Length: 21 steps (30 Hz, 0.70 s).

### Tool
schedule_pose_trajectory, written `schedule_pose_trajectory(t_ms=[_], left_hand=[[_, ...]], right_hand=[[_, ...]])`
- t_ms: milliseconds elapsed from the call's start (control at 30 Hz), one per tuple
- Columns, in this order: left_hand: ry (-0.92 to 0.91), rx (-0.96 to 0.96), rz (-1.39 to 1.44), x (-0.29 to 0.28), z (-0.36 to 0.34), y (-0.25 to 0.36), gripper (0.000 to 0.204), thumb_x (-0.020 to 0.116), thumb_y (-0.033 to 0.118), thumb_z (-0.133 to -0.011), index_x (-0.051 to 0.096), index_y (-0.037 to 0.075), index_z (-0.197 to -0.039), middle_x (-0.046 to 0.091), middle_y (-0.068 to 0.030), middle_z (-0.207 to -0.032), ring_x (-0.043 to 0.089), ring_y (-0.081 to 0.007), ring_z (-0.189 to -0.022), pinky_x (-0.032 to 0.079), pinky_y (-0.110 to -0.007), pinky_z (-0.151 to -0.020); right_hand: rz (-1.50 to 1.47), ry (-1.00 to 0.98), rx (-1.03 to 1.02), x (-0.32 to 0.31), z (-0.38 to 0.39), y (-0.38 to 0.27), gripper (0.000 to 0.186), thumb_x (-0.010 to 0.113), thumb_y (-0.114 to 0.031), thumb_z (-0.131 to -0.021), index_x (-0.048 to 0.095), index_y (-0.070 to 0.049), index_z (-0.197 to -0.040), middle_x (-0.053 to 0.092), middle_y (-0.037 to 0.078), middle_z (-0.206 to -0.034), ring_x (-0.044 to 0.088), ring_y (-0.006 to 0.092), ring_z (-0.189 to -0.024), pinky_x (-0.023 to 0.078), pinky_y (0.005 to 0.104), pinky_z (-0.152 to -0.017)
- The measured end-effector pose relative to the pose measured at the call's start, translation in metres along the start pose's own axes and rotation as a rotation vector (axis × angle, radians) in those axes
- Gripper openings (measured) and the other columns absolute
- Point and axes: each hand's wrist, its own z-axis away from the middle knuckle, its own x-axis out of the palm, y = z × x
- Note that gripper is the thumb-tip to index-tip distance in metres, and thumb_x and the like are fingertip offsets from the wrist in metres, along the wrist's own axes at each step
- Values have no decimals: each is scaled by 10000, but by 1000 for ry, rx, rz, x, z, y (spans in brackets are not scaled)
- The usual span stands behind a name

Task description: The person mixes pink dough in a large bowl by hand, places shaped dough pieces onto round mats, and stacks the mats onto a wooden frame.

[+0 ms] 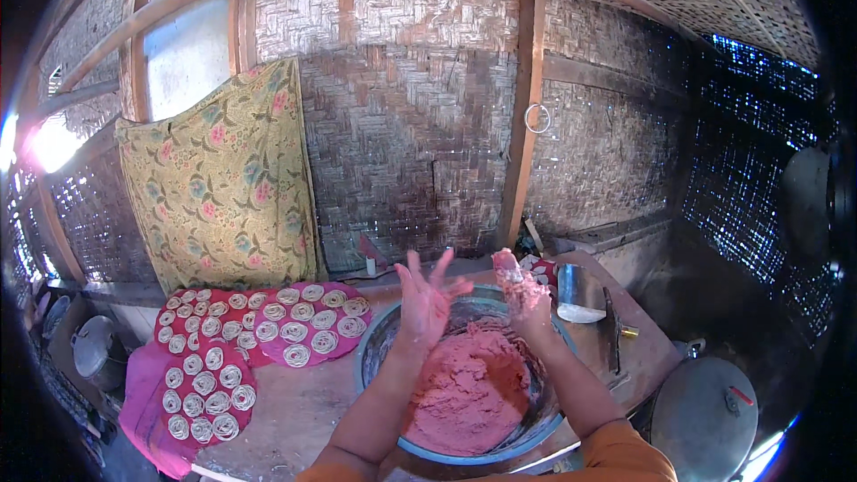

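A wide blue basin point(556, 412) stands on the table in front of me, holding a large rough mass of pink dough point(469, 384). Above the basin's left side, my left hand point(427, 303) is raised with its fingers spread, holding nothing; pink residue marks its skin. My right hand point(527, 296) is up over the basin's far right rim. Clumps of pink dough coat its fingers, which look drawn together, partly hidden by the dough. Both hands are apart from the mass in the basin.
Left of the basin, pale coiled rounds point(203, 382) lie on red and pink round mats. To the right stand a metal container point(580, 293) and a dark tool with a brass end point(614, 332). A big grey lid point(705, 419) is beside the wooden table point(295, 406). A flowered cloth point(223, 178) hangs behind.
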Motion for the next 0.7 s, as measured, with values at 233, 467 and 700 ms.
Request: schedule_pose_trajectory(t_ms=[233,467,700], left_hand=[[-19,257,-278,-6,-1,22,786,233,668,-870,-107,262,-1451,538,-168,-1215,589,-206,-917,449,-227,-424],[-20,232,-446,1,0,14,824,191,697,-858,-95,208,-1456,504,-185,-1287,566,-202,-1020,374,-187,-427],[-55,309,-454,6,3,15,802,171,690,-861,-129,230,-1445,451,-209,-1335,565,-199,-1015,470,-207,-462]], right_hand=[[-59,-136,-275,2,13,-25,324,526,-172,-828,613,-214,-1137,601,95,-1082,590,298,-944,457,437,-777],[205,-146,-456,13,20,-37,288,572,-143,-763,631,-176,-1044,603,66,-970,577,284,-859,430,438,-726],[265,-184,-329,0,16,-51,463,577,-134,-747,563,-212,-1204,600,80,-940,593,277,-829,436,428,-680]])
